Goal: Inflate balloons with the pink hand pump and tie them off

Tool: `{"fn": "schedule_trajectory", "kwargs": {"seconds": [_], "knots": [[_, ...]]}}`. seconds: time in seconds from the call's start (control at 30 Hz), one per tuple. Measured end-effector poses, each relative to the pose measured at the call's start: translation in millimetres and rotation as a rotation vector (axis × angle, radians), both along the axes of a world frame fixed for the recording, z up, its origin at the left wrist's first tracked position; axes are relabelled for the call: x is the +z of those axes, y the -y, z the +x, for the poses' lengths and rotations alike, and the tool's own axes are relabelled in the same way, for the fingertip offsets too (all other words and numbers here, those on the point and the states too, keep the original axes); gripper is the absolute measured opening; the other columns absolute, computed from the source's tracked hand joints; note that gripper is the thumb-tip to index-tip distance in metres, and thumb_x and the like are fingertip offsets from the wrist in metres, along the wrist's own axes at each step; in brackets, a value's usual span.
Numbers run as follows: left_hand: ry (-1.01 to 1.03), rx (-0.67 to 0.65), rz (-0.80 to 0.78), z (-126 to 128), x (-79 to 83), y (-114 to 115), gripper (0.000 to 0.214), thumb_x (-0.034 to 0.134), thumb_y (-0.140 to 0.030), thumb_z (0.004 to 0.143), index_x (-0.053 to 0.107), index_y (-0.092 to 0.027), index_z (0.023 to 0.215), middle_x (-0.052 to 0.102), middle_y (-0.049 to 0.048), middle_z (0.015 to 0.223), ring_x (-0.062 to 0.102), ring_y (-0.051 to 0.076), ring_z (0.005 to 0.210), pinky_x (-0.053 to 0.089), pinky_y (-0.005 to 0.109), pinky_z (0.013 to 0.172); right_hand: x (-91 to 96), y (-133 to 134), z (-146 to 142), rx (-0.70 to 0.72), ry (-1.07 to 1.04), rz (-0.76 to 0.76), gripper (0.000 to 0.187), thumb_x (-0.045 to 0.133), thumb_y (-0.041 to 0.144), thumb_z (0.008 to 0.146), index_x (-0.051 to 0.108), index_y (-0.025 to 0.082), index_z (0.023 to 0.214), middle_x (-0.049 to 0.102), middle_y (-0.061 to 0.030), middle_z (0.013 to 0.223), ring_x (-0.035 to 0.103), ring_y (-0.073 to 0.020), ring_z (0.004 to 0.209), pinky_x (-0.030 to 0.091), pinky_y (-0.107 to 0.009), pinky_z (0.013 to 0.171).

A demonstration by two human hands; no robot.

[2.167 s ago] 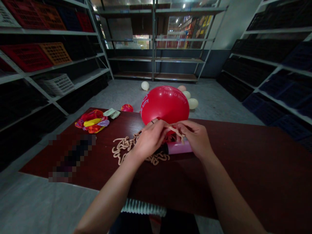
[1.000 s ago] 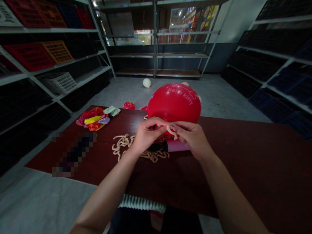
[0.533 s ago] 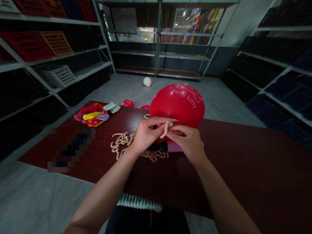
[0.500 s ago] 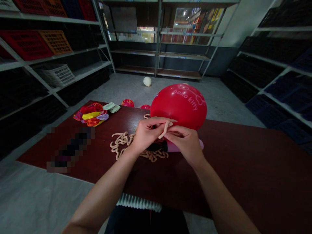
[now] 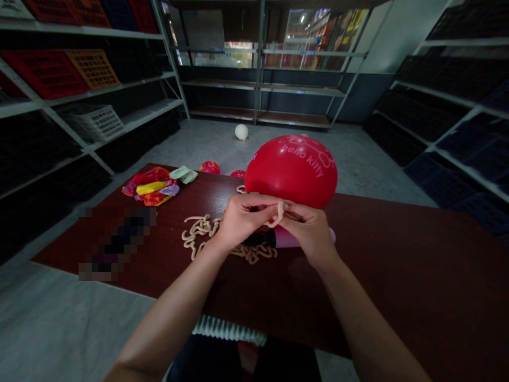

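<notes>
An inflated red balloon [image 5: 292, 168] with white lettering rests above the dark wooden table [image 5: 397, 276]. Just below it my left hand [image 5: 243, 222] and my right hand [image 5: 309, 233] meet at its neck, both closed. Between their fingers is a beige rubber band [image 5: 278, 213], pinched from both sides and looped at the neck. The neck itself is hidden by my fingers. Under my hands lies a pink and black hand pump [image 5: 284, 239] on the table.
A pile of beige rubber bands [image 5: 202, 236] lies left of my hands. Flat coloured balloons [image 5: 151, 188] sit at the table's far left. More balloons lie on the floor, one white [image 5: 240, 131]. Metal shelves with crates [image 5: 93, 69] line both sides.
The balloon has shifted right and turned, its lettering now facing up. My hands have drawn closer together on the band. The camera view drifted slightly.
</notes>
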State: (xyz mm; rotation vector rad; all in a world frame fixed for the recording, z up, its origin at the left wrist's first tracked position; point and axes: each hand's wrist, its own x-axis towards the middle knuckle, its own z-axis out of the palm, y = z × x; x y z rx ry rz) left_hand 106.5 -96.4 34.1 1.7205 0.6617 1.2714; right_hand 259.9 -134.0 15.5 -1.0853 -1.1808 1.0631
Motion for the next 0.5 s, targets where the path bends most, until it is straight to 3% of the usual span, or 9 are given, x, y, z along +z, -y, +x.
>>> {"fn": "schedule_trajectory", "kwargs": {"seconds": [0.17, 0.27, 0.4, 0.5], "knots": [[0.056, 0.168, -0.044, 10, -3.7, 4, 0.021, 0.071, -0.035, 0.085, 0.073, -0.019, 0.099, 0.059, -0.0040, 0.054, 0.046, 0.008, 0.044, 0.037, 0.022, 0.043, 2.8, 3, -3, 0.002, 0.040, 0.022, 0.016, 0.078, 0.035, 0.072, 0.078, 0.030, 0.087, 0.076, 0.0009, 0.081, 0.071, -0.0180, 0.083, 0.058, -0.038, 0.084], [0.184, 0.229, -0.086, 15, -7.2, 1, 0.025, 0.073, -0.041, 0.083, 0.063, -0.019, 0.085, 0.050, -0.0065, 0.054, 0.045, 0.007, 0.046, 0.036, 0.020, 0.044, 5.4, 6, -8, -0.028, 0.049, 0.025, 0.016, 0.076, 0.036, 0.074, 0.078, 0.029, 0.088, 0.077, 0.0001, 0.084, 0.071, -0.0179, 0.083, 0.058, -0.036, 0.081], [0.238, 0.135, -0.073, 13, -8.4, -5, 0.051, 0.048, -0.052, 0.097, 0.051, -0.018, 0.059, 0.043, -0.0040, 0.048, 0.038, 0.007, 0.043, 0.033, 0.022, 0.043, 5.7, 6, -11, -0.061, -0.004, 0.013, 0.019, 0.078, 0.039, 0.071, 0.077, 0.026, 0.084, 0.073, 0.0008, 0.075, 0.065, -0.0139, 0.068, 0.053, -0.029, 0.065], [0.152, 0.061, 0.002, 10, -7.0, -4, 0.050, 0.043, -0.047, 0.100, 0.064, -0.017, 0.066, 0.054, 0.0000, 0.052, 0.049, 0.010, 0.049, 0.043, 0.023, 0.051, 6.3, 4, -10, -0.094, -0.128, 0.008, 0.021, 0.079, 0.039, 0.070, 0.076, 0.025, 0.085, 0.056, 0.0064, 0.054, 0.046, -0.0071, 0.048, 0.037, -0.022, 0.046]]}}
